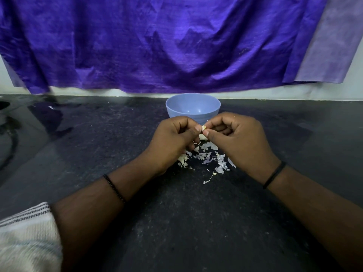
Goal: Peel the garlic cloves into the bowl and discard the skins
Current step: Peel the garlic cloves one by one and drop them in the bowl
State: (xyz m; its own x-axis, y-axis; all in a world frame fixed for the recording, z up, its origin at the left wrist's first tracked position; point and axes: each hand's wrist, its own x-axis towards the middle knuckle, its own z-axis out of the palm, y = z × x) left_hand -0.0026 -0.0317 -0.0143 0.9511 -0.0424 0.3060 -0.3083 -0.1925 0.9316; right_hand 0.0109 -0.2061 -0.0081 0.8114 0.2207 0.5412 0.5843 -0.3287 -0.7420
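Garlic clove (203, 128) is all I can half see at frame centre: a pale sliver pinched between the fingertips of both hands, most of it hidden by them, so I cannot tell how much skin is on it. Left hand (174, 141) and right hand (238, 139) meet just in front of the bowl (192, 107), fingers curled inward, thumbs and forefingers closed on the clove, both forearms reaching up from the lower corners. One bowl, blue, stands at upper centre on the dark counter (98, 154); what I see of its inside looks bare, though the near part is hidden behind the hands. Below the hands lies a scatter of skins (214, 158) (too many thin flakes to count), and a whitish lump (182, 160) by the left wrist is too partly covered for me to name. Each wrist wears one dark band. A purple cloth (157, 46) hangs across the top, its sides cut off.
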